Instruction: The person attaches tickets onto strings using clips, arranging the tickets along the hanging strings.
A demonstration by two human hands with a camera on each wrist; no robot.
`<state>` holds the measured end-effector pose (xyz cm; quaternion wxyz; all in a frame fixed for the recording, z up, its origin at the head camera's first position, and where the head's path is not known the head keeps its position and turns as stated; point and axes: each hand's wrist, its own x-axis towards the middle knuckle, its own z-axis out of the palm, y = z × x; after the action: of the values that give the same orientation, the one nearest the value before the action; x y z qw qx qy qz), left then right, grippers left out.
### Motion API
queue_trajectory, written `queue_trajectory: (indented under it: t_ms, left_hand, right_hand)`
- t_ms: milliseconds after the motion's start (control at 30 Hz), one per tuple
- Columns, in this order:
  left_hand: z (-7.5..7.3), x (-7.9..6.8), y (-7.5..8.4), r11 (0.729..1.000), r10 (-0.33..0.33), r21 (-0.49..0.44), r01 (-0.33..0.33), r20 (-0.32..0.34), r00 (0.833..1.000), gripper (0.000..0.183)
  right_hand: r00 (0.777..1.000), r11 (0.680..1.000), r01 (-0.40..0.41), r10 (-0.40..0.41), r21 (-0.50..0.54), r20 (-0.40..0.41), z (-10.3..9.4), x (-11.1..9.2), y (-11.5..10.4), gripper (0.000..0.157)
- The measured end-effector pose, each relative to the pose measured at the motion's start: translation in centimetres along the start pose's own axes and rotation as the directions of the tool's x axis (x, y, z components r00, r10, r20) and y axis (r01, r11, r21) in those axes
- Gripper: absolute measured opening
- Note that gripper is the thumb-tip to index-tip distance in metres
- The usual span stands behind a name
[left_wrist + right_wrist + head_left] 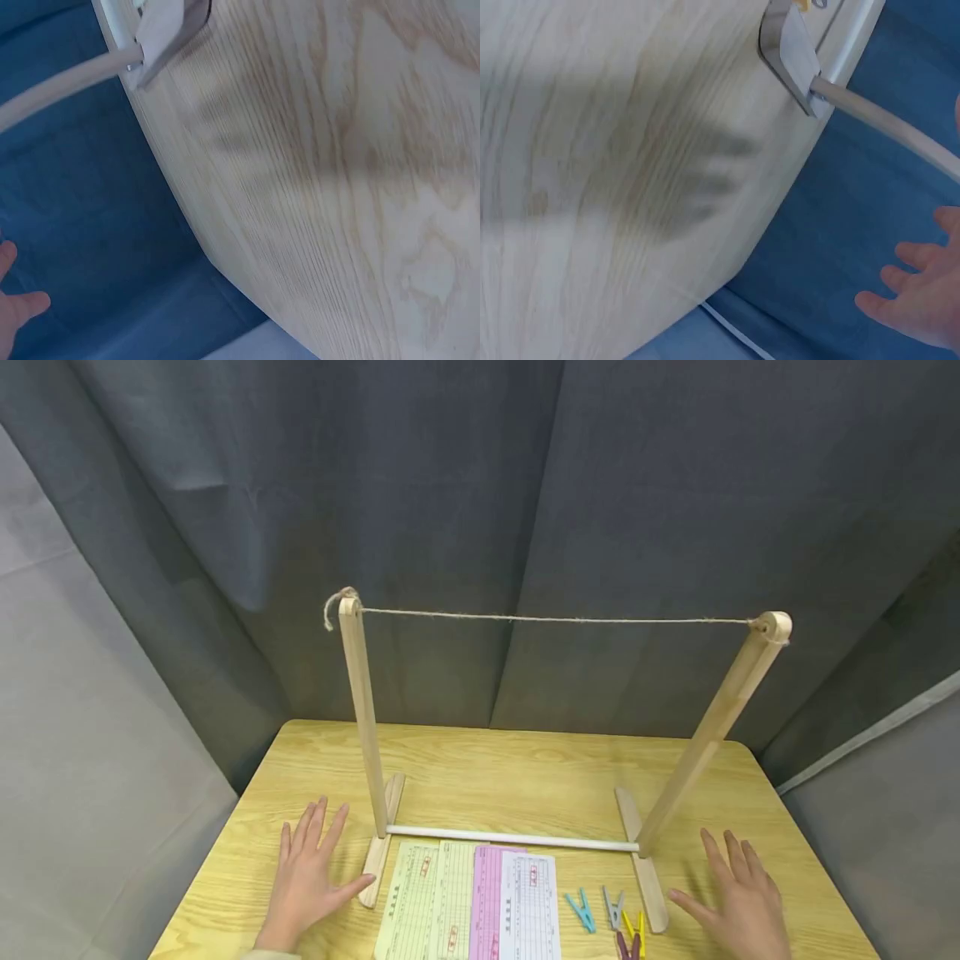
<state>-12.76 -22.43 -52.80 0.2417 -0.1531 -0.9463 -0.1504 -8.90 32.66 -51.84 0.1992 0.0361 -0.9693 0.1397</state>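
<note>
My left hand (306,881) hovers over the left part of the table, fingers spread and holding nothing, its thumb close to the left foot of a wooden stand (362,718). On the far side, my right hand (742,902) is likewise spread and bare, outside the stand's right foot (648,885). A twine line (555,619) runs between the tops of the two posts. In front of the stand's white crossbar (510,838) lie overlapping paper forms: green-yellow (408,893), pink (487,881) and white (532,910). Right of them are a blue clothespin (582,912), a grey one (612,908) and a yellow one (640,931).
The wood-grain table (510,777) has rounded back corners. Dark grey curtains (420,485) hang right behind it, with lighter grey cloth (97,735) at the left. A dark purple clothespin (628,947) lies at the bottom edge of the head view.
</note>
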Motion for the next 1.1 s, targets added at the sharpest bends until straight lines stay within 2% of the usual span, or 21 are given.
queue_trajectory:
  t_ms: [167,300,500,600,833,1000,1100]
  left_hand:
    - [0.6,0.5,1.0,0.997,0.054,-0.047,-0.055,-0.022,0.998,0.098]
    - [1.4,0.9,2.0,0.992,0.097,-0.078,-0.100,-0.037,0.995,0.094]
    - [2.6,1.1,3.6,0.979,0.145,-0.140,-0.148,-0.031,0.989,0.091]
    - [3.2,1.2,4.5,0.975,0.158,-0.156,-0.156,-0.003,0.987,0.091]
    - [4.5,1.3,6.3,0.966,0.138,-0.228,-0.118,0.076,0.988,0.090]
    - [5.7,1.6,7.4,0.962,0.167,-0.241,-0.132,0.131,0.977,0.089]
    - [6.5,1.8,8.1,0.961,0.166,-0.251,-0.113,0.202,0.965,0.090]
  right_hand:
    - [0.994,0.996,0.066,-0.061,0.060,-0.092,0.7,0.2,-0.7,0.100]
    - [0.994,0.990,0.064,-0.053,0.125,-0.095,1.4,0.1,-1.4,0.094]
    - [0.994,0.985,0.073,-0.060,0.154,-0.089,2.8,0.0,-2.1,0.083]
    - [0.993,0.983,0.091,-0.076,0.160,-0.094,3.4,-0.1,-2.4,0.081]
    - [0.993,0.979,0.107,-0.096,0.172,-0.072,4.7,-0.3,-3.5,0.074]
    - [0.995,0.976,0.095,-0.090,0.196,-0.033,5.7,-0.3,-4.2,0.068]
    - [0.993,0.970,0.117,-0.109,0.211,-0.049,6.2,-0.3,-4.7,0.067]
